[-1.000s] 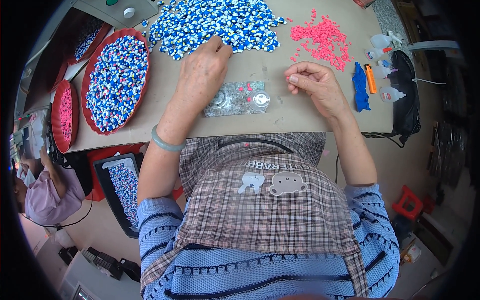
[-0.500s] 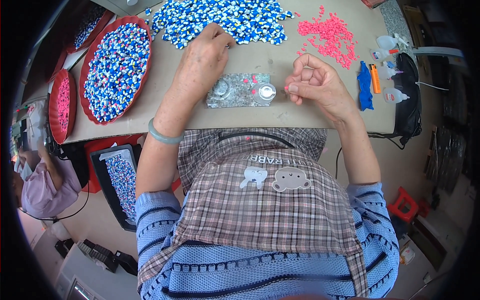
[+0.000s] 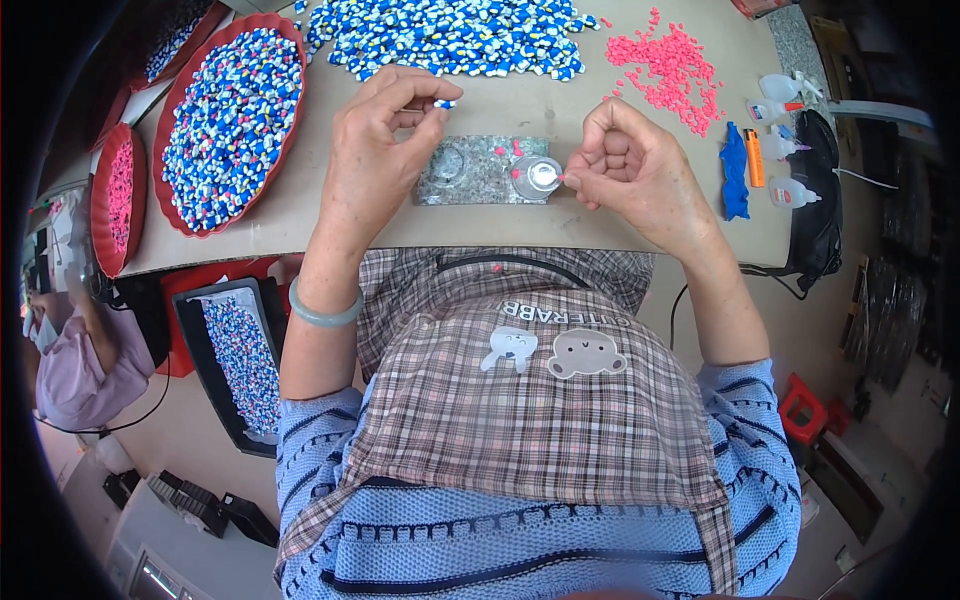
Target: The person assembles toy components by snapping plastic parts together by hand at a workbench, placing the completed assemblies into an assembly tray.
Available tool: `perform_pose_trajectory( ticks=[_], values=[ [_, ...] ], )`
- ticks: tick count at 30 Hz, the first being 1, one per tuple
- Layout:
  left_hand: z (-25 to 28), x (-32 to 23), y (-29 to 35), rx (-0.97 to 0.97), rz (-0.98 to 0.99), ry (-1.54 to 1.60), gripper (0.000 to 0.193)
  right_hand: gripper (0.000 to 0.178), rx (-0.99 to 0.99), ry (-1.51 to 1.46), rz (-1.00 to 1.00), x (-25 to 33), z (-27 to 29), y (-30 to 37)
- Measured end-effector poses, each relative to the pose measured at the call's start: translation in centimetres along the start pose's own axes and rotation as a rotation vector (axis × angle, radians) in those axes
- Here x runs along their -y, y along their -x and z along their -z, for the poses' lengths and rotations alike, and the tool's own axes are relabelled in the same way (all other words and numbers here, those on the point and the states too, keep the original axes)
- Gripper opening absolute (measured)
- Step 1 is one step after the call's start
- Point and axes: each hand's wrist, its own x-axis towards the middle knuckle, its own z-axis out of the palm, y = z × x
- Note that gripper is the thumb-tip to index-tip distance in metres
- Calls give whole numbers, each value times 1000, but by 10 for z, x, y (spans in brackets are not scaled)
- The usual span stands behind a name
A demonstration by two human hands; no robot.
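Note:
Between the thumb and forefinger of my left hand [image 3: 378, 140] is a small blue-and-white piece [image 3: 445, 104], held just above the table. My right hand [image 3: 635, 170] pinches a tiny pink piece [image 3: 562, 178] at the right rim of a small clear round dish [image 3: 520, 184]. Something white and shiny lies in that dish. The dish stands on the right end of a mottled grey slab [image 3: 475, 188], where a few loose pink pieces [image 3: 501, 151] lie. A faint ring marks the slab's left end, close to my left wrist.
Blue-and-white pieces [image 3: 460, 38] are heaped at the back, pink ones [image 3: 665, 70] at back right. Red trays [image 3: 299, 50] stand left. On the right are small bottles [image 3: 793, 193], an orange lighter [image 3: 754, 158] and a blue wrapper [image 3: 735, 175]. Another person [image 3: 95, 365] sits far left.
My left hand has drawn back from the blue-and-white heap with one piece in its fingers. My right hand has brought its pink piece leftward to the dish.

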Motion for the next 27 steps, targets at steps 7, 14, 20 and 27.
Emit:
perform_pose_trajectory(
  ticks=[7,14,20,27],
  values=[
    [-8,-16,12,41,123,235,18,23,-39,70,58,-4,-3,1],
    [-21,-41,12,131,301,731,19,29,25,-414,1,9,5,-5],
    [-33,-45,16,132,258,696,17,29,-50,-498,62,6,-2,-2],
    [-39,-49,21,110,136,529,15,28,-71,-405,96,4,-9,4]
  ],
)
